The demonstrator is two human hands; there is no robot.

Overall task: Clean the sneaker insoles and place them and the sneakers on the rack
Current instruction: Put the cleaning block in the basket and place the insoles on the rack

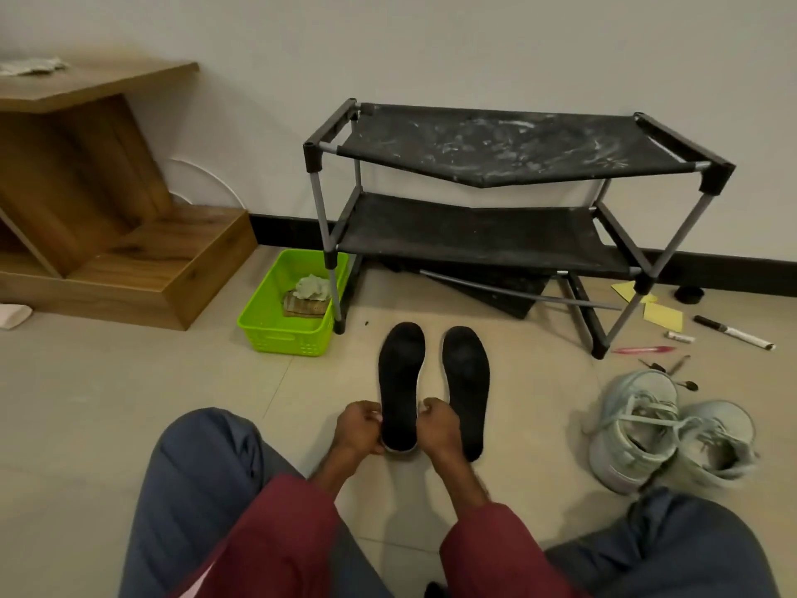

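Two insoles (pixel 465 381) lie side by side on the floor (pixel 129 381) before the rack (pixel 517 144). Left hand (pixel 360 427) and right hand (pixel 435 425) pinch the left insole (pixel 401 373) at its heel. Best steady it one-handed and wipe with the cloth (pixel 311 289) from the basket (pixel 284 336).

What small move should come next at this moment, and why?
Probably lift the left insole off the floor: the left hand and right hand both pinch its heel end while it lies beside the other insole. The cloth sits in the green basket, untouched, so wiping likely cannot start until one hand fetches it.
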